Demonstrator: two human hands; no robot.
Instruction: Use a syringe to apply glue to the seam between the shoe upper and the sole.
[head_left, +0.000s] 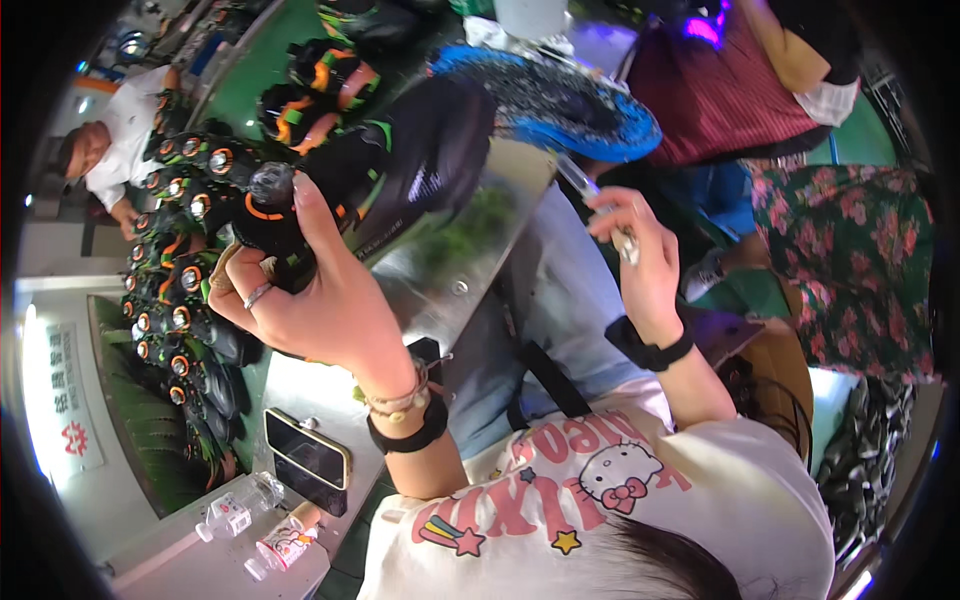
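I'm seeing the left hand (335, 290) curling around the heel of one black shoe (430, 150), over the metal tabletop (310, 390); the right hand (640, 240) is pinching one slim tool (577, 178), fingers partly bent. I'm judging the shoe light, soft-uppered, firmer-soled, so I'm favouring its heel. I'm counting two bottles (240, 507); clustered shoes (222, 340) are overlapping too much.

A head-worn fisheye looks down (quite near) on the left hand (330, 295) and right hand (655, 258).
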